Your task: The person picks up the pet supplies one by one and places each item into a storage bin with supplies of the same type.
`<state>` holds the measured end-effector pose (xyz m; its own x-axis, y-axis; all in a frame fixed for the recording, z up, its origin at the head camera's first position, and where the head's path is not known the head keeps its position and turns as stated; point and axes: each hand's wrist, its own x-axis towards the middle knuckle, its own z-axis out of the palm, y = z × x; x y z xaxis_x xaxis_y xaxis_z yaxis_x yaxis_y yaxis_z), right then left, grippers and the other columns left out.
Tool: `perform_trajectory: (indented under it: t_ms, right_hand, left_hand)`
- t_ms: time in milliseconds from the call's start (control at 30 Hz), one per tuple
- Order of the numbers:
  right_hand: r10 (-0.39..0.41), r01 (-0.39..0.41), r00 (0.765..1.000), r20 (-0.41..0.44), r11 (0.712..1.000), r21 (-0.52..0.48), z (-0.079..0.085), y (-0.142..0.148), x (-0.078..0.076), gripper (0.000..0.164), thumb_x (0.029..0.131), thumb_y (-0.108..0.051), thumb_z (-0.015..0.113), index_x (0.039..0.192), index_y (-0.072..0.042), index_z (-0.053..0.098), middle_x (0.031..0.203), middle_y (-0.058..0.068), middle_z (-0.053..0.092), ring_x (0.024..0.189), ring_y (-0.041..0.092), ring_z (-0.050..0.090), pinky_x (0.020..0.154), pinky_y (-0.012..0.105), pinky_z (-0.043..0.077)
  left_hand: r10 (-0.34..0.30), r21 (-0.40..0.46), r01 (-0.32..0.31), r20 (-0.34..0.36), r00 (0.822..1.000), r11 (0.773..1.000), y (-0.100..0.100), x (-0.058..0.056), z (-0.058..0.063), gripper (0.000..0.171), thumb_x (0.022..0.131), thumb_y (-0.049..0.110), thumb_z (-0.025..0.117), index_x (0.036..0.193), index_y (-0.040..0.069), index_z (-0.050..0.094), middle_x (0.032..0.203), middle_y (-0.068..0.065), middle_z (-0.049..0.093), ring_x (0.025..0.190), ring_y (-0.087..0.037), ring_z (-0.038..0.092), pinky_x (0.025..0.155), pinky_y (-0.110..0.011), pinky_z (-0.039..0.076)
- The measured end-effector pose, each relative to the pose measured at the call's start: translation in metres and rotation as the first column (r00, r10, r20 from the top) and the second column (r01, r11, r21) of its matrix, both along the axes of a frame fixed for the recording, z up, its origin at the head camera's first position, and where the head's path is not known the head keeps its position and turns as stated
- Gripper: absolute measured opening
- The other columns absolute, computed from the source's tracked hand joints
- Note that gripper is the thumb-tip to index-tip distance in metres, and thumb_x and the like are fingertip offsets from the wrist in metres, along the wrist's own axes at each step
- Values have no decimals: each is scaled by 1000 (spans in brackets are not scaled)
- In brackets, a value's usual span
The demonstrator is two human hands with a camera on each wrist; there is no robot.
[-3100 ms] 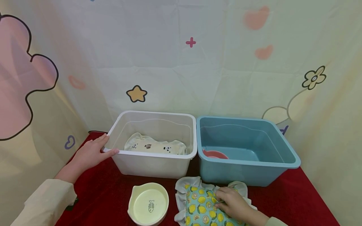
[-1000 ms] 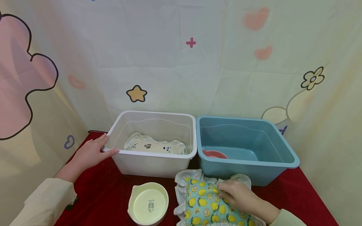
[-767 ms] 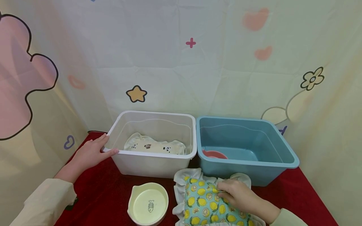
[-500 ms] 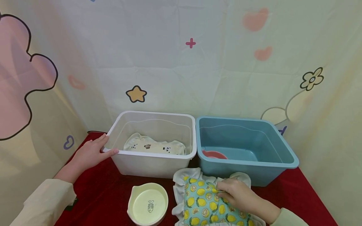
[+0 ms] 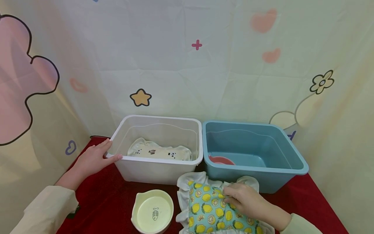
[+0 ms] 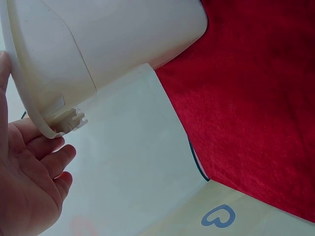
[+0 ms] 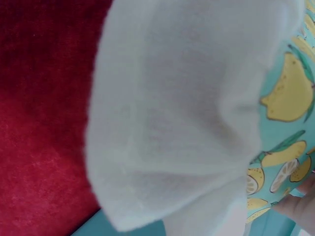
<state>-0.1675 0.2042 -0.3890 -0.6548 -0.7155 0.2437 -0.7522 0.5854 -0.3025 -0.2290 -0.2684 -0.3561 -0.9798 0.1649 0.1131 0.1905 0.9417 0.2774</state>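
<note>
My left hand (image 5: 93, 161) rests over the front left corner of the white bin (image 5: 157, 170), its fingers along the side rim and its thumb on the front rim. In the left wrist view, the fingers (image 6: 59, 160) touch the corner from below. My right hand (image 5: 246, 200) pinches a lemon-print pillow (image 5: 207, 208) with a white frill, close in front of the blue bin (image 5: 248, 178). The pillow's near edge is cut off by the head view. In the right wrist view, the white frill (image 7: 172, 108) covers much of the scene and the right fingers (image 7: 298, 209) show at the corner.
A cream dish (image 5: 155, 211) with a fish-bone print stands left of the pillow. Inside the white bin lies a frilled cream cloth item (image 5: 159, 151) with animal prints. A red bowl (image 5: 221, 160) sits in the blue bin. Red cloth (image 5: 102, 201) covers the table before a printed curtain (image 5: 172, 58).
The pillow has been pulled up a little by my right hand, and its far edge has shifted away and slightly left, overlapping the blue bin's front. My left hand has stayed on the white bin.
</note>
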Motion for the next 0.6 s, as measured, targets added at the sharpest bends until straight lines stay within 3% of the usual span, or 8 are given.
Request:
perform_trajectory:
  t_ms: [133,600]
  right_hand:
    - [1,-1,1000,0,1000,5,5,-2,1,17,78,-19,65,73,-22,49,62,-16,43,59,-5,38,53,10,33]
    - [-4,4,1000,1,1000,12,15,-6,5,15,77,-19,65,75,-23,51,66,-16,48,61,-4,41,55,10,35]
  left_hand:
    - [1,2,-1,4,1000,1000,0,0,1,89,78,63,47,137,0,28,138,-29,28,119,-50,32,87,-68,29]
    - [5,0,-5,13,1000,1000,1,1,1,90,77,64,47,137,-1,27,138,-29,27,119,-51,31,86,-68,30]
